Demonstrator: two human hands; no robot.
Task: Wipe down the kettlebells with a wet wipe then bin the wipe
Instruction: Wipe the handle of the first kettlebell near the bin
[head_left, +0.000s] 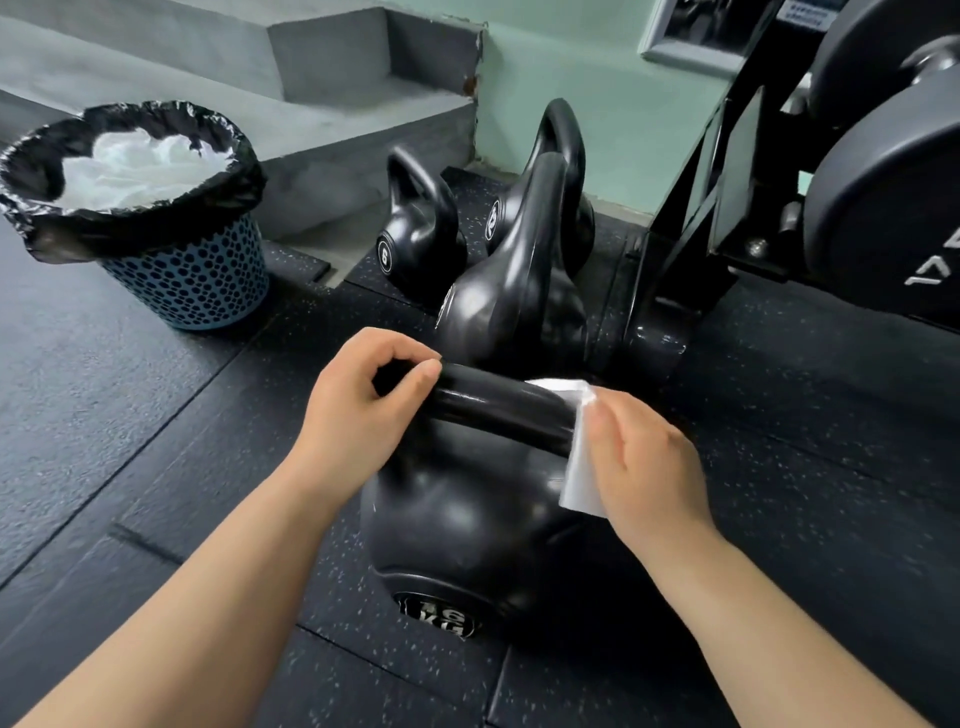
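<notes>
The left hand (363, 410) grips the handle of the nearest kettlebell (467, 519) on the floor; the right hand (644, 462) holds a white wipe (579, 467) wrapped around it. The black-lined bin (171, 270) at far left holds crumpled white wipes (140, 166).

Nearest kettlebell (467, 519): black, marked 16 KG, upright on the speckled floor (130, 389).
Left hand (363, 405): fingers and thumb curled round the left end of the handle (498, 410).
Right hand (644, 467): grips a white wipe (579, 467) wrapped over the handle's right end.
Other kettlebells: three behind, the small kettlebell (421, 239) marked 6.
Bin (192, 280): blue, perforated, black liner, crumpled white material inside; well to the left.
Rack (675, 218): black, at right, holding dumbbells.
</notes>
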